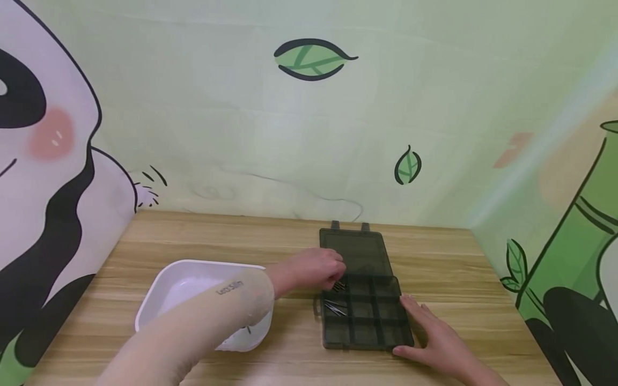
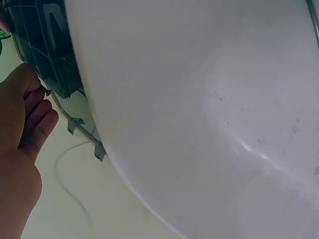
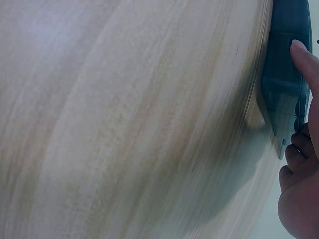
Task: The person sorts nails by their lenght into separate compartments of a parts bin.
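My left hand (image 1: 316,268) hovers over the back left compartment of a dark see-through compartment box (image 1: 362,326), its lid laid open toward the wall. In the left wrist view, a small threaded screw (image 2: 46,90) is pinched between thumb and forefinger. Below the hand, several thin metal pieces (image 1: 339,287) lie in the back left compartment. Long silver pieces like nails (image 1: 335,307) fill part of the middle left one. At the front right corner, my right hand (image 1: 441,343) holds the box, thumb on the front wall and fingers along the right side.
To the left stands a white plastic tray (image 1: 169,284), partly covered by the sleeved left forearm; a small dark piece (image 1: 249,329) lies inside it. The wooden table (image 1: 463,279) ends at a printed backdrop (image 1: 232,134) behind the box.
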Tool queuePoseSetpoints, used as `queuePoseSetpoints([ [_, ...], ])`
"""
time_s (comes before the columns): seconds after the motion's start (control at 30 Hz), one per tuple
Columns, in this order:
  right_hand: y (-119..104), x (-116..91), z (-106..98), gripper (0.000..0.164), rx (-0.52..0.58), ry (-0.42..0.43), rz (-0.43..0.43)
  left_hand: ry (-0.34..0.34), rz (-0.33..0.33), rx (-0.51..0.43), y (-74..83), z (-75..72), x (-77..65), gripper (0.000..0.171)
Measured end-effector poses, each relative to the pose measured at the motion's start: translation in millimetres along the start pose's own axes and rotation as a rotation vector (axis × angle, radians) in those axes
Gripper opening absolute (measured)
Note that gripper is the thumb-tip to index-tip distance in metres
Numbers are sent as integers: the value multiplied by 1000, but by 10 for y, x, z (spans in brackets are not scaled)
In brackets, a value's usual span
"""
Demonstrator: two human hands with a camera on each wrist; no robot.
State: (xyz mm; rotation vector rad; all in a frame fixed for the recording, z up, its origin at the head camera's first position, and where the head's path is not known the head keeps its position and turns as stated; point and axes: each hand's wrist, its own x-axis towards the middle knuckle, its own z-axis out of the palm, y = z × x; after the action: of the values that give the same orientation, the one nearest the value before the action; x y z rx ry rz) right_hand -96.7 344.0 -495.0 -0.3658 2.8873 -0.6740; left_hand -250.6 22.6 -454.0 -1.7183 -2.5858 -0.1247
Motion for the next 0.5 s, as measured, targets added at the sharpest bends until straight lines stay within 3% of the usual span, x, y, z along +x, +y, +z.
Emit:
queuePoseSetpoints([
  [0.33,-7,-6,6,111,-11,1,-3,-5,-24,-2,-13,91,24,14],
  [0.5,-10,-8,0,112,-8,1,2,-6,-37,5,-32,29,-31,10],
])
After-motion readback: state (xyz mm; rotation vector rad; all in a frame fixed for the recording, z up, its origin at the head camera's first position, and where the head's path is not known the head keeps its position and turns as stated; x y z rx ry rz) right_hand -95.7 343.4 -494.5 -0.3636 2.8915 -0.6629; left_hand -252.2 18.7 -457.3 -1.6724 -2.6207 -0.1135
